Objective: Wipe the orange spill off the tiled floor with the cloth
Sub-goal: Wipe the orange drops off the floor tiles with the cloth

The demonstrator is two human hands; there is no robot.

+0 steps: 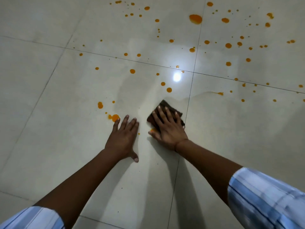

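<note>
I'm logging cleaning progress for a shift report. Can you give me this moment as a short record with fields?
surface: pale tiled floor, glossy
spill: orange drops scattered widely, densest at the far right
cloth: dark brown cloth, flat on the floor
right hand: right hand pressed flat on the cloth
left hand: left hand flat on bare tile, holding nothing
nearest drop: orange blot at the left fingertips
progress: most of the spill not yet wiped

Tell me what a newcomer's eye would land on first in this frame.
Orange drops scattered across the pale tiled floor, thickest toward the top right, stand out first. Near the centre, the right hand presses flat on a dark brown cloth, while the left hand rests spread on the bare tile beside it. A bright light reflection glares just above the cloth.
</note>
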